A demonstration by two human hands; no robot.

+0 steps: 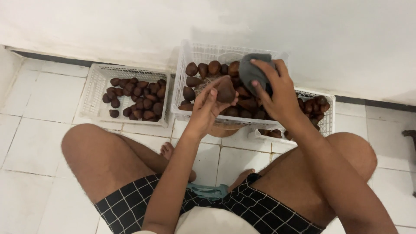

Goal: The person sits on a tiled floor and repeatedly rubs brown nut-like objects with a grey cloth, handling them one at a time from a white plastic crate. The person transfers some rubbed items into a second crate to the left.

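Reddish-brown, scaly, teardrop-shaped fruit sits pinched in the left hand, raised over the middle white plastic lattice crate, with the fingertips clamped around its lower half and the thumb pressing its side; its long axis stands near upright, the narrow tip toward about one o'clock and the broad end down toward the palm. At three o'clock from it, the right hand grips a crumpled grey cloth, fingers curled shut over the wad; cloth and fruit are just beside each other, and whether they touch I cannot tell.

By the look of it, the step in hand is wiping this one fruit with the cloth; the next move seems to call for turning the fruit in the fingertips so the cloth reaches every side, with a light enough grip not to break the skin.

Beneath the hands the middle crate holds a heap of the same brown fruit; at nine o'clock a second white crate holds a smaller pile; at four o'clock a third white crate, partly hidden by the right forearm, holds more. All three stand on the white tiled floor against a white wall; the person sits cross-legged in black checked shorts.
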